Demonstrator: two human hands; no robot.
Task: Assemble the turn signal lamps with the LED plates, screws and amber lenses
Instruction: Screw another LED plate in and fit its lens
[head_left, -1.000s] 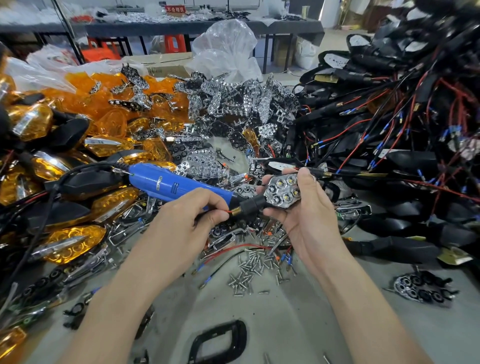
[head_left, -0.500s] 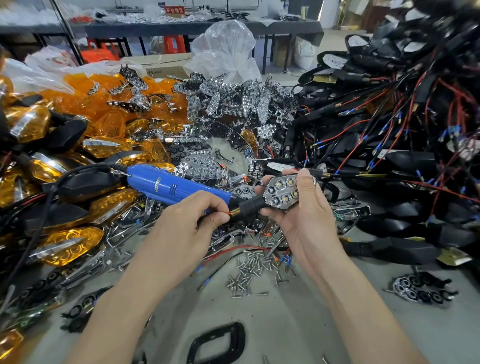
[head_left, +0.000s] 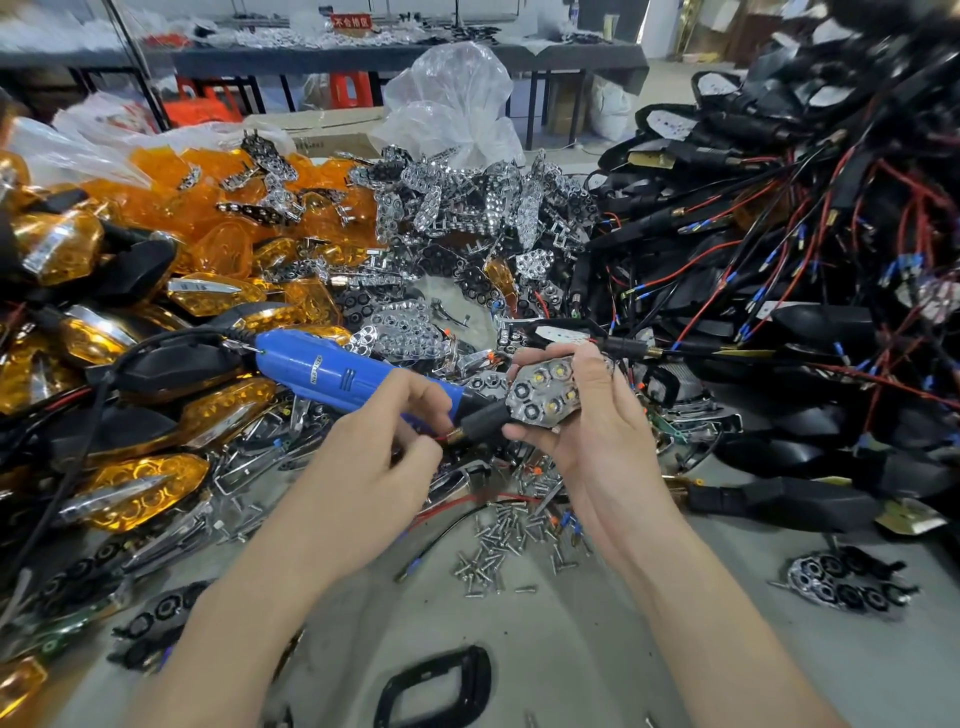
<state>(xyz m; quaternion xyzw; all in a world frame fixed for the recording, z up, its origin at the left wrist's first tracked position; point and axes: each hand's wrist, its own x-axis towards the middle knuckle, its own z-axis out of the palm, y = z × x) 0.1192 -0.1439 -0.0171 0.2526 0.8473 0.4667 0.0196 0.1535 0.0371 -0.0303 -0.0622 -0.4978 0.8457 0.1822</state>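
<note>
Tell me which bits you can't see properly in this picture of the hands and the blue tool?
Head view throughout.
- Tip of the blue screwdriver: hidden behind the LED plate's edge; whether it carries a screw is unclear.
- Underside of the LED plate: covered by the right hand.
- Black frame: cut off by the bottom edge, blurred.
- Loose screws: too small to count.

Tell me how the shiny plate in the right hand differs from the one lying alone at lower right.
The chrome LED plate gripped in the right hand shows pale LEDs in its cups; the lone chrome plate shows dark ones. The held plate is raised, meeting the tip of the blue electric screwdriver; the lone plate lies untouched on the grey table. Both are shiny with clustered round cups.
</note>
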